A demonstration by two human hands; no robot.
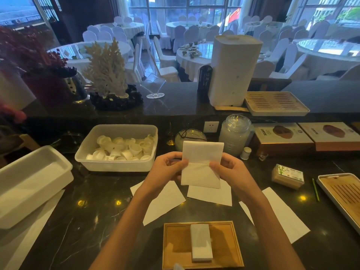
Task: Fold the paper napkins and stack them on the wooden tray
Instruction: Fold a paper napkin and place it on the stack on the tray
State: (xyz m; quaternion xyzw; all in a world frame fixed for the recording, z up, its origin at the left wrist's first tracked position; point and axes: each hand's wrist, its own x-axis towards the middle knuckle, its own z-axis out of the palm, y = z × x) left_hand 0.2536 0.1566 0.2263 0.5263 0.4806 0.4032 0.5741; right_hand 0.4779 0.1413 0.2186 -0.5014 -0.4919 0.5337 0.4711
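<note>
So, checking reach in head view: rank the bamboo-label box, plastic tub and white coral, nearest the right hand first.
1. bamboo-label box, right of the right hand.
2. plastic tub, on the left.
3. white coral, far left on the ledge.

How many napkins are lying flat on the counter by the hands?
3. The left napkin lies under the left forearm, the middle napkin behind the held napkin, the right napkin under the right forearm. The arms may hide more.

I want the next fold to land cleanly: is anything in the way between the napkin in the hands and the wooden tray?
Nothing visible blocks it. The left hand and right hand hold the napkin above the counter; only flat loose napkins lie between it and the wooden tray, whose folded stack is uncovered.
</note>
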